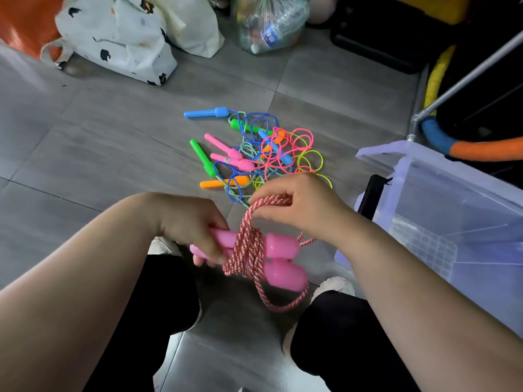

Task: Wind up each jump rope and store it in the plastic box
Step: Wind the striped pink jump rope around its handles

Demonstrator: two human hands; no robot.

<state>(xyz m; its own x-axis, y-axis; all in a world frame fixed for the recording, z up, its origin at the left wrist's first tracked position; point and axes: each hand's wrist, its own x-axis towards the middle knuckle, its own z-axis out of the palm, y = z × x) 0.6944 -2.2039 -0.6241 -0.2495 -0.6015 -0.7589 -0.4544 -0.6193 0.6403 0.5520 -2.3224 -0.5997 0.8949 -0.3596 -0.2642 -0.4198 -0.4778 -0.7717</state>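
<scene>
tightly, left hand (192, 230) grips smooth pink handles (283, 247) while right hand (300, 206) pinches braided red-white cord (249, 250) (several loops).

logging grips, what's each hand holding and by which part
The left hand grips the pink handles by their narrow ends; the right hand pinches loops of the red-and-white rope above them.

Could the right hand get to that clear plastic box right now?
Probably yes: the plastic box sits just beside the right hand with nothing between them, though that hand is busy gripping the red-and-white rope wound round the pink handles.
</scene>
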